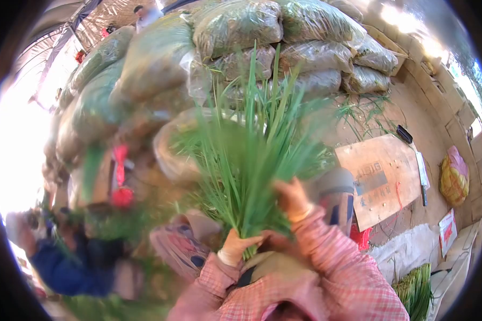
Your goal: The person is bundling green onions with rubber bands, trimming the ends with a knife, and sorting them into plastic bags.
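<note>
My left hand (pixel 238 247) is wrapped round the lower end of a bunch of long green leaves (pixel 238 176), held upright over my lap. The blades fan out above the fist, some blurred by motion. My right hand (pixel 293 200) is raised against the right side of the bunch, its fingers curled toward the leaves and smeared. Whether it grips any blades cannot be made out. Behind the bunch stands a pale plastic sack (pixel 171 155) with more greens at its mouth, partly hidden by the leaves.
Stuffed clear sacks (pixel 238 27) are piled at the back. A cardboard sheet (pixel 380 179) lies on the right, with a knife (pixel 422 174) at its edge and a yellow-pink bag (pixel 454 176) beyond. Bundled greens (pixel 416 291) lie lower right. A person in dark blue (pixel 75 267) works at left.
</note>
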Action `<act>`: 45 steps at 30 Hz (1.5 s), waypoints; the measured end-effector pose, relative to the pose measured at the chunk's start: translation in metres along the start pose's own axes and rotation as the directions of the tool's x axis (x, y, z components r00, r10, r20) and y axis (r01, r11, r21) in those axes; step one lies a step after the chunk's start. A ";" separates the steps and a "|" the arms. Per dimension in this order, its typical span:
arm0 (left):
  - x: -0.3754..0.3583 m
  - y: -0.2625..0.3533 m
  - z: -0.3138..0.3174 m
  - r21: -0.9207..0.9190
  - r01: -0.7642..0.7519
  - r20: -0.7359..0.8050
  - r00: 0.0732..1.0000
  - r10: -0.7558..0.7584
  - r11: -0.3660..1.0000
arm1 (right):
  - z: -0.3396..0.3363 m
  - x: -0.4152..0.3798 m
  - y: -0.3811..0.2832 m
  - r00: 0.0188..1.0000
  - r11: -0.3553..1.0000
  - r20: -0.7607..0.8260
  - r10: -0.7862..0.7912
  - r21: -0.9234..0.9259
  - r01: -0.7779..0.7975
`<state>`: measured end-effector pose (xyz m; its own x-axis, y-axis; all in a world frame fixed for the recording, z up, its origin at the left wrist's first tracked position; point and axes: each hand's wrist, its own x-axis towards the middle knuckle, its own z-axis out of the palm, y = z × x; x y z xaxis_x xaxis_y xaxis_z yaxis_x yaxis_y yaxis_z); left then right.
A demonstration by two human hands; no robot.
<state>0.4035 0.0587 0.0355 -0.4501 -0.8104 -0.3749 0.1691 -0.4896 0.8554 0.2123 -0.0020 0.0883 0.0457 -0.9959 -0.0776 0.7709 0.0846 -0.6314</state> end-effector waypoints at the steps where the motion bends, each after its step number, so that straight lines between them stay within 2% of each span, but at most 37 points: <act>1: -0.002 -0.001 0.001 0.010 0.019 -0.009 1.000 -0.019 1.000 | -0.012 0.003 -0.006 0.997 0.994 0.001 0.074 0.085 -0.074; 3: 0.003 -0.006 0.004 0.157 -0.054 -0.029 0.998 0.059 0.986 | -0.044 -0.003 -0.011 0.999 0.939 0.008 -0.047 -0.341 0.047; 4: 0.007 -0.019 -0.003 0.245 -0.231 0.031 0.973 0.230 0.942 | -0.055 -0.013 -0.021 0.997 0.863 -0.004 -0.074 -0.502 0.062; 5: 0.008 -0.009 0.009 -0.042 -0.064 -0.094 0.994 0.060 0.997 | -0.049 -0.029 -0.031 0.999 0.877 -0.048 -0.015 -0.481 -0.010; 6: 0.007 -0.005 0.010 -0.154 -0.056 -0.119 0.992 0.038 0.987 | -0.043 -0.046 -0.042 0.995 0.886 -0.092 0.043 -0.456 -0.081; 7: 0.010 -0.021 -0.020 -0.476 -0.013 -0.110 0.993 -0.045 0.880 | -0.041 -0.062 -0.043 0.987 0.933 -0.099 0.128 -0.326 -0.153; 8: 0.008 0.009 -0.001 -0.636 -0.065 -0.050 0.998 0.042 0.769 | -0.044 -0.079 -0.051 0.985 0.937 -0.117 0.125 -0.313 -0.156; 10: 0.008 0.049 0.035 -0.692 -0.091 -0.049 0.996 0.080 0.716 | -0.053 -0.111 -0.069 0.985 0.944 -0.105 0.139 -0.287 -0.164; 11: 0.010 0.068 0.052 -0.715 -0.117 -0.096 0.993 0.068 0.690 | -0.058 -0.120 -0.071 0.994 0.889 -0.112 0.016 -0.454 -0.065; 14: 0.018 0.099 0.086 -0.432 -0.033 0.178 0.976 0.122 0.901 | -0.068 -0.149 -0.084 0.948 0.481 -0.085 -0.305 -0.873 0.077; 16: 0.018 0.128 0.141 -0.223 0.086 0.309 0.951 -0.014 0.971 | -0.059 -0.166 -0.103 0.945 0.285 0.058 -0.321 -0.946 0.155; 17: 0.021 0.143 0.172 -0.071 0.180 0.364 0.921 -0.142 0.981 | -0.053 -0.172 -0.113 0.948 0.245 0.126 -0.294 -0.948 0.202; 19: 0.038 0.150 0.217 0.240 0.122 0.498 0.836 -0.230 0.963 | -0.042 -0.187 -0.141 0.945 0.268 0.217 -0.243 -0.922 0.281; 20: 0.039 0.151 0.248 0.301 0.090 0.599 0.757 -0.261 0.949 | -0.037 -0.199 -0.157 0.943 0.295 0.240 -0.231 -0.906 0.303; 21: 0.034 0.151 0.276 0.349 0.198 0.664 0.638 -0.391 0.916 | -0.032 -0.211 -0.172 0.944 0.364 0.227 -0.240 -0.881 0.304; 22: 0.044 0.124 0.284 0.362 -0.171 0.859 0.443 -0.257 0.916 | -0.027 -0.223 -0.182 0.948 0.470 0.175 -0.266 -0.835 0.287; 23: 0.053 0.097 0.292 0.169 -0.563 0.981 0.179 -0.080 0.809 | -0.024 -0.238 -0.191 0.947 0.553 0.110 -0.303 -0.788 0.268; 24: 0.063 0.070 0.300 -0.115 -0.743 0.993 -0.077 0.087 0.659 | -0.023 -0.255 -0.197 0.931 0.540 0.064 -0.358 -0.800 0.262; 25: 0.045 0.066 0.325 -0.059 -0.839 0.998 -0.052 0.027 0.540 | -0.023 -0.270 -0.200 0.905 0.303 0.083 -0.416 -0.926 0.225; 26: 0.040 0.042 0.338 -0.005 -0.720 0.999 -0.033 -0.028 0.694 | -0.031 -0.288 -0.207 0.895 -0.420 0.202 -0.399 -0.907 0.018; 27: 0.035 0.018 0.350 0.059 -0.573 0.997 -0.014 -0.082 0.817 | -0.041 -0.304 -0.212 0.914 -0.910 0.277 -0.295 -0.373 -0.181; 28: 0.030 0.015 0.364 -0.060 -0.768 0.914 -0.299 -0.275 0.637 | -0.048 -0.321 -0.204 0.926 -0.897 0.205 -0.318 -0.381 -0.223; 29: 0.027 0.013 0.376 -0.256 -0.857 0.717 -0.479 -0.507 0.447 | -0.058 -0.334 -0.189 0.892 -0.887 0.218 -0.395 -0.342 -0.309; 30: 0.030 0.004 0.379 0.016 -0.752 0.786 -0.398 -0.473 0.659 | -0.067 -0.343 -0.176 0.877 -0.873 0.199 -0.438 -0.324 -0.363; 31: 0.029 -0.012 0.382 0.268 -0.535 0.831 -0.293 -0.473 0.801 | -0.083 -0.354 -0.171 0.894 -0.863 0.109 -0.435 -0.334 -0.379; 32: 0.031 -0.033 0.385 0.463 -0.236 0.842 -0.182 -0.507 0.854 | -0.100 -0.366 -0.166 0.904 -0.851 0.017 -0.428 -0.344 -0.397; 33: 0.048 -0.080 0.384 0.421 -0.144 0.892 -0.112 -0.437 0.896 | -0.113 -0.380 -0.165 0.904 -0.838 -0.074 -0.422 -0.348 -0.420; 34: 0.065 -0.085 0.384 0.650 0.405 0.691 0.039 -0.722 0.644 | -0.126 -0.393 -0.174 0.856 -0.748 -0.075 -0.512 -0.452 -0.487; 35: 0.089 -0.118 0.380 0.501 0.212 0.799 0.257 -0.543 0.839 | -0.140 -0.408 -0.186 0.800 -0.644 -0.086 -0.594 -0.546 -0.537; 36: 0.093 -0.122 0.392 0.622 0.266 0.497 0.593 -0.634 0.737 | -0.150 -0.426 -0.192 0.649 -0.280 -0.241 -0.721 -0.756 -0.592; 38: 0.112 -0.178 0.388 0.674 0.069 0.429 0.774 -0.465 0.735 | -0.164 -0.451 -0.203 0.465 0.158 -0.432 -0.772 -0.841 -0.518; 39: 0.126 -0.210 0.386 0.704 -0.032 0.399 0.844 -0.358 0.709 | -0.170 -0.458 -0.208 0.425 0.188 -0.425 -0.799 -0.849 -0.493; 40: 0.135 -0.233 0.387 0.701 -0.292 0.434 0.898 -0.065 0.651 | -0.175 -0.463 -0.211 0.382 0.220 -0.419 -0.824 -0.858 -0.465; 41: 0.144 -0.255 0.389 0.687 -0.519 0.474 0.850 0.228 0.508 | -0.179 -0.467 -0.213 0.334 0.251 -0.413 -0.847 -0.866 -0.433; 43: 0.157 -0.273 0.402 0.659 -0.484 0.444 0.868 0.221 0.576 | -0.190 -0.475 -0.222 0.236 0.295 -0.394 -0.888 -0.883 -0.364; 44: 0.161 -0.281 0.406 0.622 -0.193 0.396 0.914 -0.092 0.759 | -0.196 -0.475 -0.229 0.286 0.098 -0.256 -0.923 -0.879 -0.467; 45: 0.166 -0.289 0.409 0.558 0.137 0.378 0.836 -0.398 0.818 | -0.201 -0.472 -0.238 0.330 -0.097 -0.112 -0.937 -0.826 -0.555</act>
<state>-0.0790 0.1970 -0.1277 -0.7750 -0.3612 -0.5185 -0.4128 -0.3319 0.8482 -0.1203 0.4545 0.1202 -0.7783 -0.4048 0.4800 -0.6252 0.5704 -0.5326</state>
